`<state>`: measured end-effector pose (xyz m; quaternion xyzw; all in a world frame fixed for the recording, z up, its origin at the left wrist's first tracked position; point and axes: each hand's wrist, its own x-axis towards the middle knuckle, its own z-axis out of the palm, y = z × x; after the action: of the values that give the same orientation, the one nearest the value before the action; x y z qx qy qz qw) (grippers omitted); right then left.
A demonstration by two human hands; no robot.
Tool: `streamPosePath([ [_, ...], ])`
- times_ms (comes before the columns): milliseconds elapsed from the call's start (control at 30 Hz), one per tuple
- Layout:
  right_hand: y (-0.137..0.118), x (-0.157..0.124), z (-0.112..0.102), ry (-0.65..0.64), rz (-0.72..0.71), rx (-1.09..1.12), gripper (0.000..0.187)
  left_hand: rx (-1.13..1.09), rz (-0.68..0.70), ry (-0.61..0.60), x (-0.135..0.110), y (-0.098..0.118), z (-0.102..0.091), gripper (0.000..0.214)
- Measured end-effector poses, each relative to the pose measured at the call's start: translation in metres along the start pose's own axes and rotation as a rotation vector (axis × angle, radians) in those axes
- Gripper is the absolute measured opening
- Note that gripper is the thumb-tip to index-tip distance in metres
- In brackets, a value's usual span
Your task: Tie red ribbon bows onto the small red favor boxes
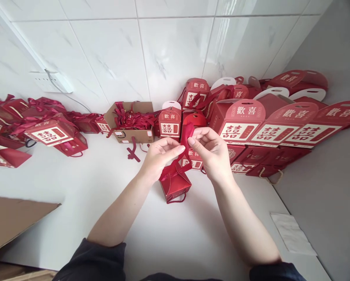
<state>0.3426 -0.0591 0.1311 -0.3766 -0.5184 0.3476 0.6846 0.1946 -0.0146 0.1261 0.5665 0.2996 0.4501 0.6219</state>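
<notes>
Nearest you, the white table [151, 238] is bare between your forearms, which gives your elbows room, with a brown cardboard flap [16, 220] off to your left. Ahead sits the small red box [176, 186], standing on the table below your hands, its dark red cord [178, 201] hanging on your side. Just above it, your left hand [162, 155] and right hand [211, 152] each have thumb and forefinger closed on the red ribbon [187, 134], other fingers loosely curled; the light pinch from both sides probably keeps it raised and spread. Beyond, the open carton [137, 136] holds loose ribbons, seemingly parked within reach. Red boxes stand stacked to your right [247, 134], while others lie heaped to your left [53, 134], all likely pushed toward the tiled wall [177, 47] to free working space.
</notes>
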Motion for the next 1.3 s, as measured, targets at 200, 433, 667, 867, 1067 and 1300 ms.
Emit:
streamPosePath([
  [200,0.004,-0.003,0.0,0.038,0.004,0.003,0.014,0.02,0.044,-0.024,-0.001,-0.004,0.0,0.019],
  [433,0.001,-0.006,-0.001,0.09,0.014,-0.128,0.014,0.04,0.047,-0.033,-0.001,-0.004,0.001,0.019],
  [667,-0.002,-0.009,0.0,0.037,0.053,-0.153,0.018,0.0,0.127,-0.042,-0.001,-0.007,0.005,0.025],
  [867,0.0,-0.012,0.002,0.008,0.049,-0.184,0.018,0.2,0.256,0.028,-0.003,-0.005,0.001,0.019],
  [1067,-0.001,-0.012,-0.002,-0.03,0.079,-0.146,0.018,0.323,0.321,-0.019,-0.003,0.0,-0.006,0.027],
  [1300,-0.001,-0.012,-0.002,-0.113,0.141,-0.125,0.017,0.368,0.422,0.012,-0.003,0.005,-0.005,0.016],
])
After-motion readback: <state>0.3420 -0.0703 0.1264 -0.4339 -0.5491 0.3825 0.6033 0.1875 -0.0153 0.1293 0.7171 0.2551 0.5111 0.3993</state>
